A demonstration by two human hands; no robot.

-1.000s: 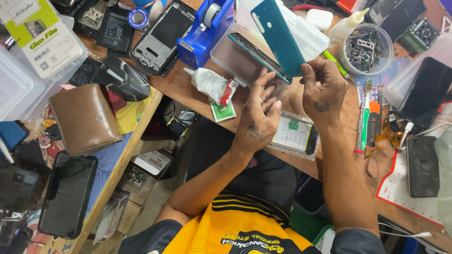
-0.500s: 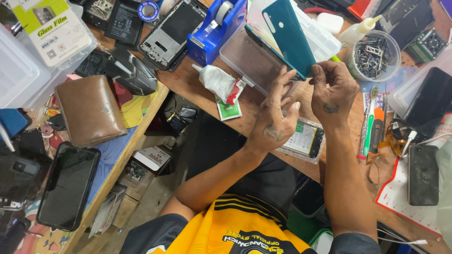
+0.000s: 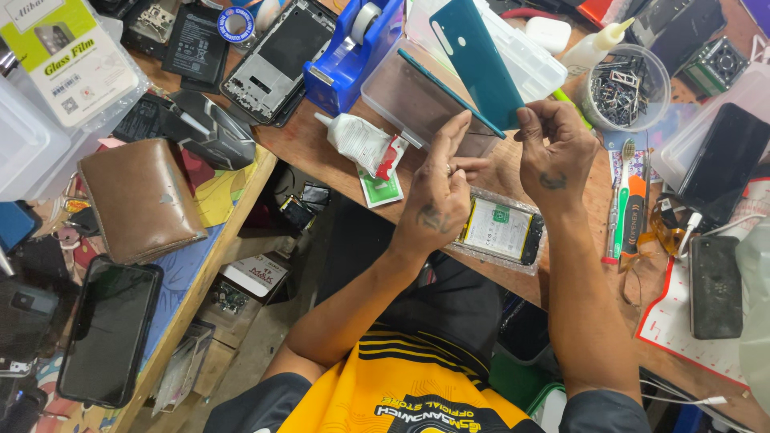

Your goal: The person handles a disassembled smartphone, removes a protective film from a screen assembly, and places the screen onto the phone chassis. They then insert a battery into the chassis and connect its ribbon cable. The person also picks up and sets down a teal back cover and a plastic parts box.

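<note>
My right hand [image 3: 552, 152] pinches the lower end of a teal phone back cover [image 3: 478, 58], which stands tilted up over the wooden bench. It has lifted away from a phone body with a teal rim [image 3: 425, 100]. My left hand [image 3: 439, 196] has its fingers stretched up against the lower edge of that phone body, holding it. Both hands hover just above a phone battery in a clear bag [image 3: 499, 230] lying on the bench.
A blue tape dispenser [image 3: 353, 48], a white glue tube [image 3: 361, 143] and an opened phone frame [image 3: 277, 58] lie to the left. A clear cup of small parts [image 3: 627, 84], a green toothbrush [image 3: 622, 200] and a black phone [image 3: 716, 286] are to the right. A brown wallet [image 3: 140, 200] sits far left.
Both hands keep their hold on the cover and phone body. My left fingers have straightened up along the phone's edge, and the view has shifted slightly.
</note>
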